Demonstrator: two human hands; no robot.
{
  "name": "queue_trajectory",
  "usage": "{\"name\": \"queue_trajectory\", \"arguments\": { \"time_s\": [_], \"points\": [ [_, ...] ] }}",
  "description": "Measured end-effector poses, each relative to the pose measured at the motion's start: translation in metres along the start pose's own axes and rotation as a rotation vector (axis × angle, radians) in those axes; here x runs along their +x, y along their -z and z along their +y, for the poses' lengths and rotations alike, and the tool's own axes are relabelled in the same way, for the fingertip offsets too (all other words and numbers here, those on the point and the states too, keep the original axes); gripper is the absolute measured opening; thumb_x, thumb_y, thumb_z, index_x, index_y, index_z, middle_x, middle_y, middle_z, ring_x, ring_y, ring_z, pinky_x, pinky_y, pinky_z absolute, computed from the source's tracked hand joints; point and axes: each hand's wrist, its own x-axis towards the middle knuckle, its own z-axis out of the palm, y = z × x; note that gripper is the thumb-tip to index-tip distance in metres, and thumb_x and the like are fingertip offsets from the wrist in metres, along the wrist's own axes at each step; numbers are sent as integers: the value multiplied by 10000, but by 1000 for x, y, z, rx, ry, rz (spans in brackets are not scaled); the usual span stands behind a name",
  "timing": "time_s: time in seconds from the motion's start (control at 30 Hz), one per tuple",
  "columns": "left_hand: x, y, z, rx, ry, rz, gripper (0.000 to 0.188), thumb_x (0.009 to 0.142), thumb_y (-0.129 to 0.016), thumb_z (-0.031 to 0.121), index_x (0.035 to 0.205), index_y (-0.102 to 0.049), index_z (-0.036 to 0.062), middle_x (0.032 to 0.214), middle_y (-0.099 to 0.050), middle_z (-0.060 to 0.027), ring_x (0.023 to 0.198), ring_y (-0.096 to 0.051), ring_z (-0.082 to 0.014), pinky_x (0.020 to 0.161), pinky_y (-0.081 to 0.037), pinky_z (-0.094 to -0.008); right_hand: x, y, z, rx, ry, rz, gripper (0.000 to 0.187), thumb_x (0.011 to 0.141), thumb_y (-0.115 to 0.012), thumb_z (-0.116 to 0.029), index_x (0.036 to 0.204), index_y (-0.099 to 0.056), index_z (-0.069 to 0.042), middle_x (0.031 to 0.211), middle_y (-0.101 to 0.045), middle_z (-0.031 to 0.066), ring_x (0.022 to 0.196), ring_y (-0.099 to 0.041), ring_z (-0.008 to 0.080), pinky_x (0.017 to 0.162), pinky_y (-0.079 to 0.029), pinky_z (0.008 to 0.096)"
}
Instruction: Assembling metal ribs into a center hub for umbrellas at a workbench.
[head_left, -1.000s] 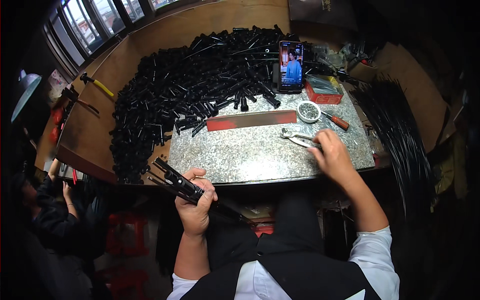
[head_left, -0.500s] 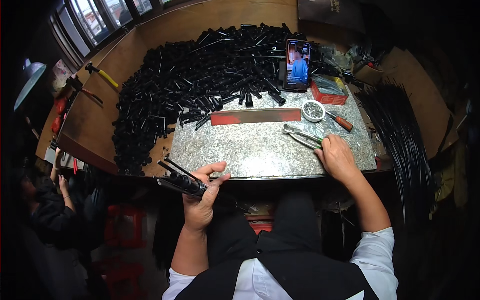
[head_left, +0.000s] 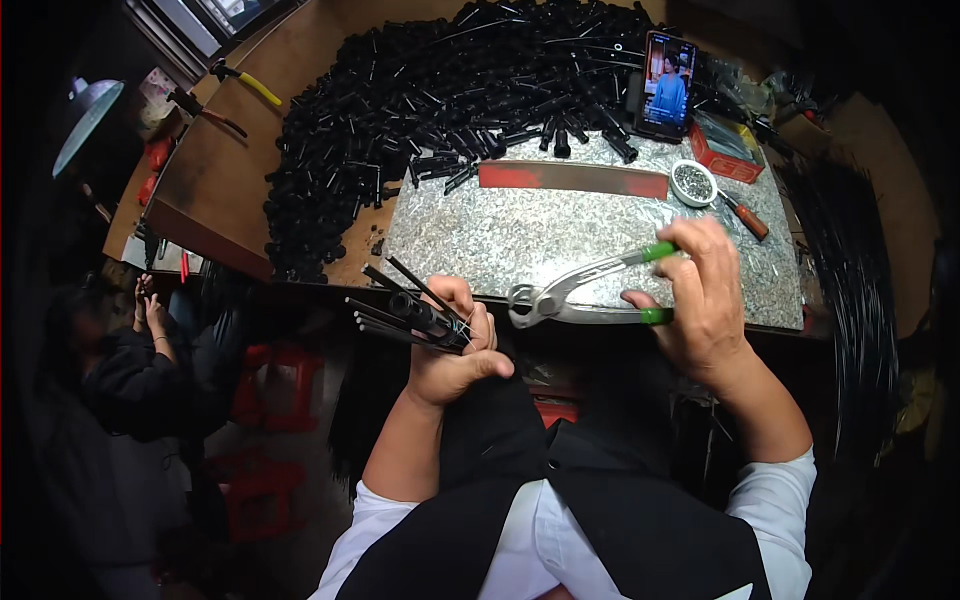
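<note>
My left hand point(head_left: 450, 362) is closed around a black tubular part with thin rods point(head_left: 412, 312), held just off the table's near edge. Several of its rods point up and left, and thin bright wire shows beside my fingers. In my right hand point(head_left: 712, 310) is a pair of pincers point(head_left: 592, 290) with green grips. Their handles are spread apart, and their rounded jaws lie close to the left hand, apart from the black part.
A big heap of black tubular parts point(head_left: 440, 100) covers the back left. On the speckled board point(head_left: 580, 235) lie a red-and-brown bar point(head_left: 570, 181), a white bowl of small metal pieces point(head_left: 692, 184) and a screwdriver point(head_left: 745, 216). A propped phone point(head_left: 666, 88) stands behind; long black rods point(head_left: 850, 290) lie at right.
My right hand has lifted the pincers off the board, brought them toward my left hand and spread their handles. The left hand has turned with the black part. The view has shifted.
</note>
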Motion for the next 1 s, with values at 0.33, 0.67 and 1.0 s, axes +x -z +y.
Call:
{"name": "queue_trajectory", "arguments": {
  "time_s": [0.33, 0.67, 1.0],
  "points": [
    [-12, 20, -19, 378, -26, 157, 791, 488, -875, 407, 1043, -451, 35, 802, -557, 24, 696, -515, -80, 758, -427, -230, 8, -9, -21, -192, 129, 15, 305, 754, -698, -153, 988, -564, -11, 1296, -448, 140, 1294, -387, 362, 1103, -133, 630],
    [-3, -13, -5, 229, 80, 182, 669, 593, -885, 253, 1040, -437, 37, 813, -542, 1, 762, -525, -64, 684, -427, -206, -5, 0, -18, -100, 182, -34, 223, 759, -681, -146, 826, -517, -10, 949, -545, 133, 838, -570, 274, 741, -458, 418],
    [-2, -5, -9, 21, 171, 16, 705, 465, -897, 369, 972, -542, 30, 731, -486, 54, 650, -452, -37, 568, -358, -198, -15, 5, -24, 1314, -640, -1172, 221, 812, -702, -71, 891, -510, 5, 653, -589, 69, 558, -637, 186, 498, -498, 270]
  ]
}}
